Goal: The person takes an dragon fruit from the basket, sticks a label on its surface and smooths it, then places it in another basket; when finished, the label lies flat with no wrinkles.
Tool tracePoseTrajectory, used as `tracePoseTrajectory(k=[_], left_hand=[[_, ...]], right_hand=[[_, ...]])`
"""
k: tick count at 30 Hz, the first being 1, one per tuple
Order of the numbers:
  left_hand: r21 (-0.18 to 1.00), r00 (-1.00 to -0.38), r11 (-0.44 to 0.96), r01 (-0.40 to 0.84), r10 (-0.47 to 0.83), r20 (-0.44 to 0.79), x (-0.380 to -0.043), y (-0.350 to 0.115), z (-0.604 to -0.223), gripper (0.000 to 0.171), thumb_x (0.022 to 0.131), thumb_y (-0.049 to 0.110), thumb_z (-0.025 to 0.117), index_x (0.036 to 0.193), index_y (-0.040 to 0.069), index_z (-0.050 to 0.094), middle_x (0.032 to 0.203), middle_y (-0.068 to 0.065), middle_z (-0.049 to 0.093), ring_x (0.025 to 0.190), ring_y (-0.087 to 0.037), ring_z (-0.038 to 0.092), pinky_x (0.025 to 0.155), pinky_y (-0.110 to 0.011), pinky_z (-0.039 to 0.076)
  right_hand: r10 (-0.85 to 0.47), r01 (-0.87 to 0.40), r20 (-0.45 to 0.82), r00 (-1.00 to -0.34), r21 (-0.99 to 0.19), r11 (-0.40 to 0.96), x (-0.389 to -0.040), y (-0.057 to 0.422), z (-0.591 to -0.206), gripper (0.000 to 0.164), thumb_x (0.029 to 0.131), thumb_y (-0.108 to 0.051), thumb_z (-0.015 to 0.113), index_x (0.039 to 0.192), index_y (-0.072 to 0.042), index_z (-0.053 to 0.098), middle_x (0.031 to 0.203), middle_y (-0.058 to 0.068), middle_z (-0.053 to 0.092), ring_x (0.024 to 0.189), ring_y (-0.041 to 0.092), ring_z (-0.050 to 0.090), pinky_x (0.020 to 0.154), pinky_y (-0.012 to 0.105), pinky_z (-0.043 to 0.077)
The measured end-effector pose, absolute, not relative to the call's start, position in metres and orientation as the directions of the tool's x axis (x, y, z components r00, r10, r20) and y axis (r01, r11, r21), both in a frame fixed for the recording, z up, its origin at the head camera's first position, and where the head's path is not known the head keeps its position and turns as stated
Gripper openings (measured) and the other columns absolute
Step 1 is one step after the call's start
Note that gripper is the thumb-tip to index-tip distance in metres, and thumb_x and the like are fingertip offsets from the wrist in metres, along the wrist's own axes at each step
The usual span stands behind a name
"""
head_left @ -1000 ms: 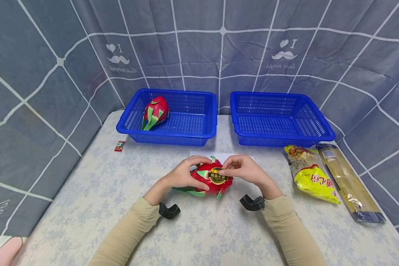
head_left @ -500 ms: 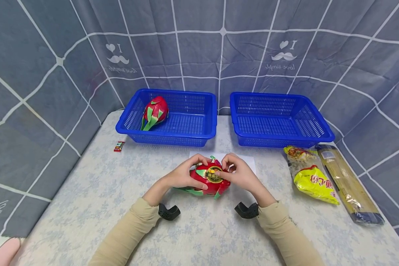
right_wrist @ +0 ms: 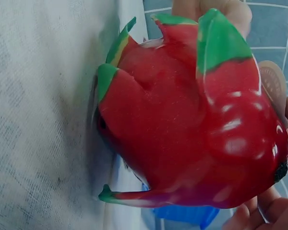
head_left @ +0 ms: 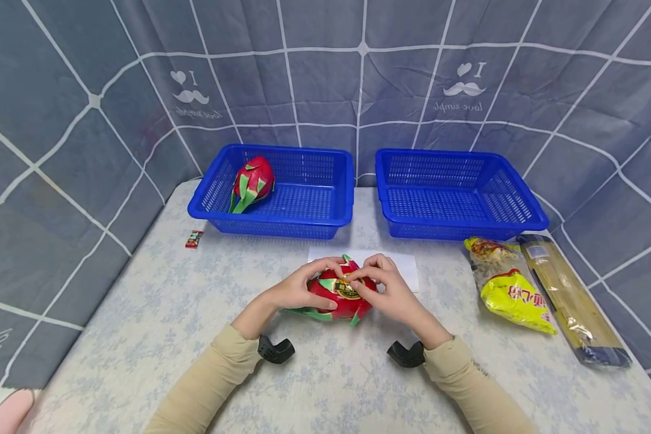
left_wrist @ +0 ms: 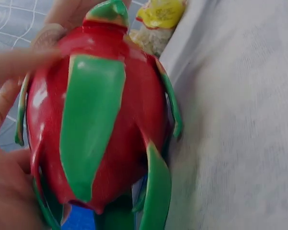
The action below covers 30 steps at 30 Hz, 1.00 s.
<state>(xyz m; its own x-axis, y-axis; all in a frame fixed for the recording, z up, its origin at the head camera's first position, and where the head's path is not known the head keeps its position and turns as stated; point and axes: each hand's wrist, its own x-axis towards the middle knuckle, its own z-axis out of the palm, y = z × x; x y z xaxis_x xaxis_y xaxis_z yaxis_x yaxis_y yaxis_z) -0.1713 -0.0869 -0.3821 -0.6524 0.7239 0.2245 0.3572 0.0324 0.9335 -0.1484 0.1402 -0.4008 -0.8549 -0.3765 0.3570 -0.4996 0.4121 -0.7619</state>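
Observation:
A red dragon fruit with green-tipped scales lies on its side on the table, model-like and glossy. My left hand grips its left side, thumb on the near face and fingers over the top. On the fruit's upper face is a round black-and-gold sticker. My right hand pinches this sticker at its upper edge, partly covering it. From the right wrist, the sticker shows its pale back, standing off the red skin. The left wrist view shows the dragon fruit close up, with blurred fingers across its upper left.
A white sheet lies behind the fruit. At the back stand two blue baskets, the left basket holding another dragon fruit and the right basket. A yellow pasta bag, a long noodle pack and a small wrapped candy lie around.
My right hand has shifted from the sticker's right side to its upper edge, near the left fingertips. My left hand keeps its grip, and the fruit has moved slightly left.

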Motion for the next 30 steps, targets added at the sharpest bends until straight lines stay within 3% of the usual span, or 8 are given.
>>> tracePoseTrajectory(k=[7,16,24,30], left_hand=[[0.92,-0.729,0.1,0.379,0.644,0.231,-0.167,-0.079,-0.381,0.018,0.079,-0.001,0.072,0.091,-0.002,0.059,0.132,-0.023,0.049,0.132,-0.035,0.034,0.106,-0.056,0.023],[0.941,-0.786,0.093,0.326,0.579,0.216,-0.18,-0.077,-0.411,0.024,0.073,-0.002,0.076,0.094,0.001,0.065,0.132,-0.017,0.052,0.13,-0.03,0.038,0.104,-0.053,0.027],[0.953,-0.802,0.089,0.288,0.566,0.189,-0.183,-0.078,-0.413,0.027,0.072,0.007,0.079,0.096,0.004,0.068,0.13,-0.01,0.055,0.128,-0.024,0.041,0.104,-0.05,0.029],[0.966,-0.809,0.093,0.241,0.57,0.147,-0.184,-0.079,-0.413,0.027,0.075,0.009,0.078,0.1,0.003,0.07,0.131,-0.008,0.054,0.129,-0.022,0.041,0.103,-0.049,0.032]], right_hand=[[-0.372,-0.504,0.358,-0.856,-0.738,0.449,-0.148,0.141,-0.401,0.02,0.081,-0.026,0.076,0.1,-0.023,0.074,0.09,-0.002,0.044,0.091,0.018,0.04,0.073,0.041,0.038],[-0.439,-0.479,0.292,-0.85,-0.776,0.41,-0.151,0.148,-0.402,0.031,0.079,-0.025,0.077,0.11,-0.024,0.071,0.095,0.001,0.039,0.093,0.019,0.038,0.074,0.041,0.038],[-0.483,-0.322,0.131,-0.866,-0.884,0.339,-0.155,0.153,-0.406,0.038,0.083,-0.022,0.074,0.119,-0.021,0.066,0.121,0.004,0.041,0.113,0.02,0.038,0.082,0.039,0.043],[-0.511,-0.272,0.099,-0.854,-0.922,0.275,-0.157,0.154,-0.41,0.037,0.088,-0.016,0.067,0.125,-0.014,0.062,0.134,0.009,0.037,0.124,0.025,0.032,0.087,0.043,0.042]])
